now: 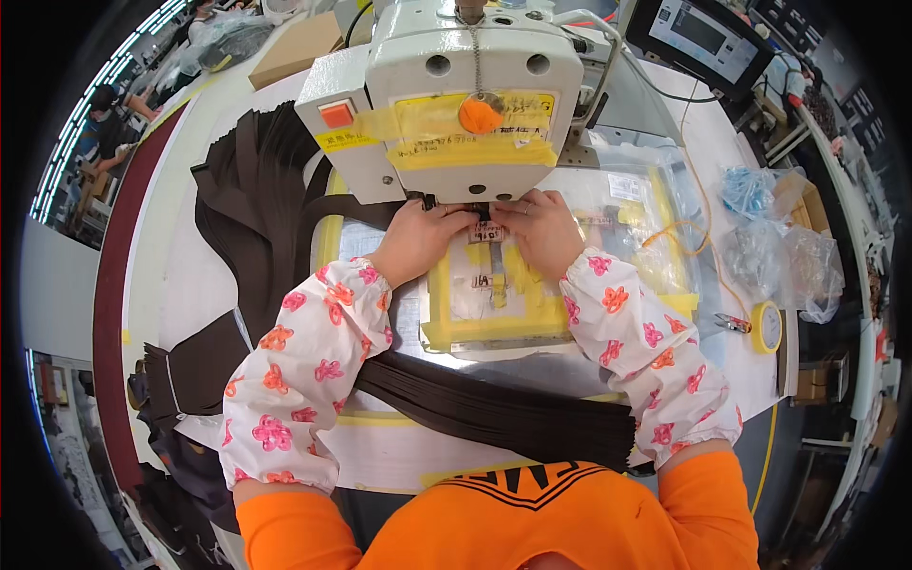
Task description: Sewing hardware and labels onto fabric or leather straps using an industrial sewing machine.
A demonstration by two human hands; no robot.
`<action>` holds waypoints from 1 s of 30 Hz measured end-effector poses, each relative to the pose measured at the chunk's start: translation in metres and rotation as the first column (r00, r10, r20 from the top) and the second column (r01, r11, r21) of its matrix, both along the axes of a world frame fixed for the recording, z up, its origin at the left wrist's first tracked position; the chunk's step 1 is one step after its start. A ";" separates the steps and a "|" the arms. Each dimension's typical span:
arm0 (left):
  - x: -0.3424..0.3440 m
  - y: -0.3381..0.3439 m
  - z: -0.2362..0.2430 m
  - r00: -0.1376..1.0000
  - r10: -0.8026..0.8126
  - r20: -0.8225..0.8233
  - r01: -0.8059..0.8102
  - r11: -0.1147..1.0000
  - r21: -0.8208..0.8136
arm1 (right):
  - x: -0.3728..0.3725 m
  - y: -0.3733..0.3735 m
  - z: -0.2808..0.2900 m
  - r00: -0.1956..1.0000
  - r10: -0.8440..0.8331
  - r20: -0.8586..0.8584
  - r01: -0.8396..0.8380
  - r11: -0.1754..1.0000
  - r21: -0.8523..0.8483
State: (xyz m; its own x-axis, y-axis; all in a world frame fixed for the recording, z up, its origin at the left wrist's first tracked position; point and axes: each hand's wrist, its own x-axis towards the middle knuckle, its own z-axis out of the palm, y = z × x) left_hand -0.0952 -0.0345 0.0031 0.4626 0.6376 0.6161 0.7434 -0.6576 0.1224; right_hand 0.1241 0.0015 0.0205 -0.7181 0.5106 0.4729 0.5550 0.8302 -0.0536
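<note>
A white sewing machine head (pixel 432 66), with yellow tape and an orange round piece on it, stands above a taped plate (pixel 475 323). My left hand (pixel 423 237) has its fingers bent onto the end of a dark brown strip (pixel 351 211) below the head. My right hand (pixel 537 233) is curled beside the needle area, thumb and finger close together; what they hold is hidden. Bundles of dark strips (pixel 247 199) lie at the left, and another long bundle (pixel 494 413) lies across the table in front of the plate.
A screen (pixel 693 43) stands at upper right. Plastic bags (pixel 760 237), a tape roll (pixel 765 328) and small pliers (pixel 731 323) lie at the right. A cardboard piece (pixel 290 57) lies behind the machine. Another person (pixel 104 123) works at far upper left.
</note>
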 end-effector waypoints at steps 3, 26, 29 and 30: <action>-0.003 0.006 -0.006 0.997 0.075 0.032 -0.070 0.987 -0.142 | -0.002 0.005 0.002 1.000 -0.014 0.011 0.014 1.000 -0.018; -0.176 0.049 0.005 0.530 0.827 -0.185 -0.848 0.522 -0.094 | 0.025 0.000 -0.009 0.954 -0.138 -0.267 -0.059 0.786 -0.616; -0.209 0.057 0.000 0.385 0.893 -0.235 -0.923 0.380 -0.066 | 0.016 -0.006 -0.003 0.946 -0.140 -0.292 -0.080 0.773 -0.630; -0.208 0.057 -0.005 0.339 0.915 -0.216 -0.940 0.337 -0.050 | 0.013 -0.009 -0.002 0.943 -0.147 -0.297 -0.083 0.763 -0.641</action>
